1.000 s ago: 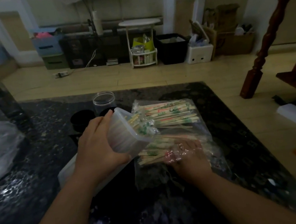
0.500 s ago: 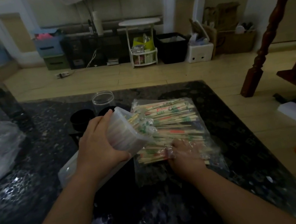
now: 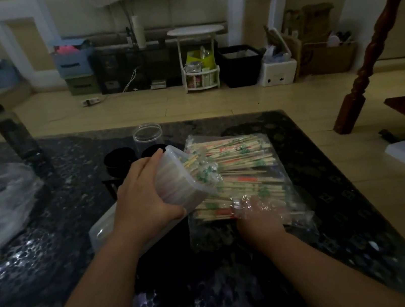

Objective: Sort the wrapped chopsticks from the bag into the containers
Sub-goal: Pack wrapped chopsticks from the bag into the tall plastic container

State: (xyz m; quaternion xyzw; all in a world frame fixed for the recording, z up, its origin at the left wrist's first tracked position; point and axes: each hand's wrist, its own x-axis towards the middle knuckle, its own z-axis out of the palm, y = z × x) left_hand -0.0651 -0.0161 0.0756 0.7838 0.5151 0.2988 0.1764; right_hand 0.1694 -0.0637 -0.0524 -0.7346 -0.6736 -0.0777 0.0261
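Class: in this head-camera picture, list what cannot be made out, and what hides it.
Head view:
- right hand fingers: veiled by the crinkled bag; grip unclear.
- container fill level: covered by the gripping left hand.
- black cups: contents lost in darkness.
- chopsticks wrapper print: too small.

Right hand [image 3: 257, 213] inside the bag [image 3: 209, 237] is drawing in from its spread-out reach a second ago. Its fingers are now bunching at the near ends of the chopsticks [image 3: 240, 163]; the exact grip is blurred by the film. Loose chopsticks low in the pile are getting pushed together and up — the scattered fan is closing into one stack by the container [image 3: 174, 181] mouth. Left hand [image 3: 143, 202] is tipping the container slightly further — its lower lip is sinking toward the pile.
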